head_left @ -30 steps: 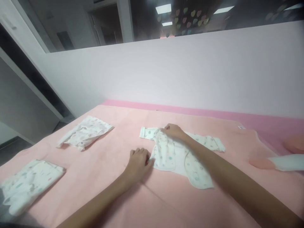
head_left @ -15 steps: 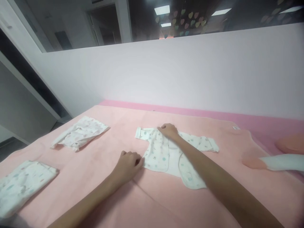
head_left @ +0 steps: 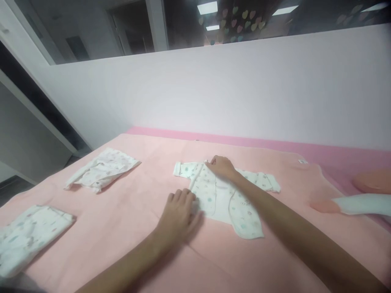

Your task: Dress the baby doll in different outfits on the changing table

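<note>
A white baby shirt (head_left: 206,195) with a small green and grey print lies spread on the pink blanket (head_left: 128,228), its front parted and both sleeves out to the sides. At its neckline my right hand (head_left: 222,167) pinches the cloth between thumb and fingers. My left hand (head_left: 180,213) lies over the shirt's left side edge, thumb apart from the fingers and palm down, covering the lower left corner. The right forearm hides part of the shirt's right half.
A folded printed garment (head_left: 33,236) lies at the near left, with another white garment (head_left: 104,167) behind it. At the right edge are peach-coloured doll-like limbs, one in a pale sleeve (head_left: 363,203). A white wall (head_left: 244,89) with a window rises behind.
My left hand has moved right from the shirt's lower left corner onto its side, and its fingers have spread. The left side edge now lies further in. My right hand stays at the neckline.
</note>
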Motion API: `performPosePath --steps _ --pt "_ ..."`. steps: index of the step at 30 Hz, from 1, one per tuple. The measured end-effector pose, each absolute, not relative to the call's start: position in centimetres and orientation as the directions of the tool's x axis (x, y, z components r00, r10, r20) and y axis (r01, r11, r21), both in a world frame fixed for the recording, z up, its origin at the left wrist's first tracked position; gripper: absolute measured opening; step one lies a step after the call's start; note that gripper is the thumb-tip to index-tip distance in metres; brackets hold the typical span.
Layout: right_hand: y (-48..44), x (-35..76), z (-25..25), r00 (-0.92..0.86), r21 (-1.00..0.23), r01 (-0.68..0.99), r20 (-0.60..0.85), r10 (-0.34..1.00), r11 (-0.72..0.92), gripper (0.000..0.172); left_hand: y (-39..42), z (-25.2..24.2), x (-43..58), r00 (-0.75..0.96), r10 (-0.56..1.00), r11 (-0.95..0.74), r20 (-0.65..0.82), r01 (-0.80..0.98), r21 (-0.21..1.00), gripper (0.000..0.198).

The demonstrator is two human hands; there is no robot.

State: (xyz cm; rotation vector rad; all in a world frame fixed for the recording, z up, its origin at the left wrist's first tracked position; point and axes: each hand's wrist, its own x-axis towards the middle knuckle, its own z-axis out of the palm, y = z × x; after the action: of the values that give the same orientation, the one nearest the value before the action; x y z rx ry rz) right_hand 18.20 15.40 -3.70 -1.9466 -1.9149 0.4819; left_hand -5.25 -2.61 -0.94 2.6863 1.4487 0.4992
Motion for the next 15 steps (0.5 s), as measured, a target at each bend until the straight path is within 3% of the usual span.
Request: performPosePath --steps 4,11,13,15 --pt "14.8 18.8 -3.2 -0.053 -0.427 0.904 -0.067 0.996 0.019 0.034 -1.9 -1.4 -1.6 0.590 0.786 -0.618 0.184 0.755 0.219 0.028" --pt "14.5 18.5 -2.6 -0.087 -0.427 0.904 -0.117 0.989 0.029 0.038 -0.8 -2.1 0.3 0.640 0.762 -0.646 0.099 0.762 0.040 0.014" --pt "14.4 18.8 -2.0 -0.094 -0.471 0.882 -0.148 0.985 0.013 0.039 -0.8 -1.8 0.1 0.643 0.761 -0.648 0.089 0.758 0.068 0.011" --pt "14.5 19.2 -1.3 -0.102 -0.532 0.847 -0.184 0.978 -0.012 0.039 -0.7 -1.1 -0.5 0.592 0.799 -0.600 0.103 0.774 0.203 0.013"
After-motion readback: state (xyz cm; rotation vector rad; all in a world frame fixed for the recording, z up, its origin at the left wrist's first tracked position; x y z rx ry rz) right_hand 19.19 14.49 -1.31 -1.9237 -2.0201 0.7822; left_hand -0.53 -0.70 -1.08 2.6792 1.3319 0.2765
